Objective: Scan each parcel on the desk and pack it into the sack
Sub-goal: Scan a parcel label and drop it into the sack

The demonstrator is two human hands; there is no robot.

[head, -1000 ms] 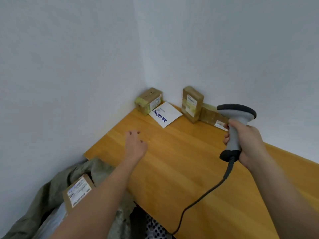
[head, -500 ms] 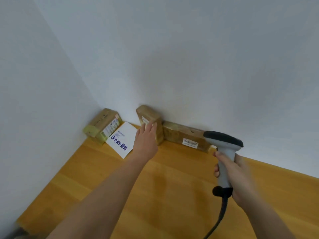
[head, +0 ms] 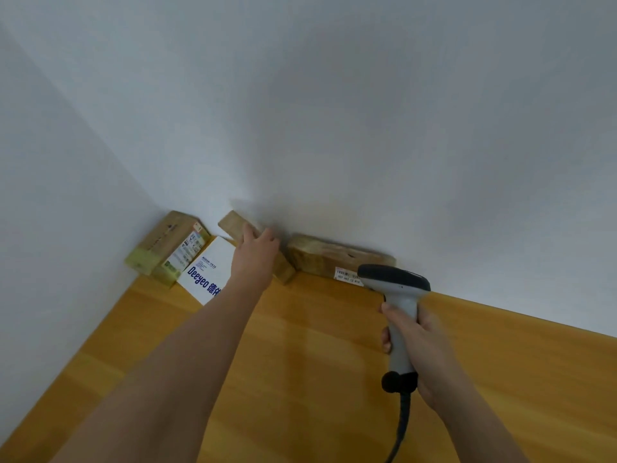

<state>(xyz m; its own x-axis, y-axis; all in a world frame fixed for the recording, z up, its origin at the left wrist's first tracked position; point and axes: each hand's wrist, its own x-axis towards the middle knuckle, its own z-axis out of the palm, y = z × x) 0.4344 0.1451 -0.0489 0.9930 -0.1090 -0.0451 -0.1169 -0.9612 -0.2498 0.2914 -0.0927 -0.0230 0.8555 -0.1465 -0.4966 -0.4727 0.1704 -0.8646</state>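
Four parcels sit in the far corner of the wooden desk [head: 317, 379]. My left hand [head: 254, 259] lies over an upright cardboard box [head: 233, 225], fingers wrapped on its top. Left of it are a flat white envelope [head: 208, 274] with blue lettering and a taped cardboard box [head: 167, 250] against the side wall. A long low cardboard box [head: 329, 257] with a barcode label lies along the back wall to the right. My right hand [head: 420, 342] grips a grey and black barcode scanner [head: 395, 289], its head close to the long box's label. The sack is out of view.
White walls meet at the corner behind the parcels. The scanner's black cable [head: 402, 426] hangs down toward the near edge of the desk.
My left hand has reached from mid-desk to the upright box and closed over its top. The scanner moved toward the back wall. The view swung up and the sack dropped out of sight.
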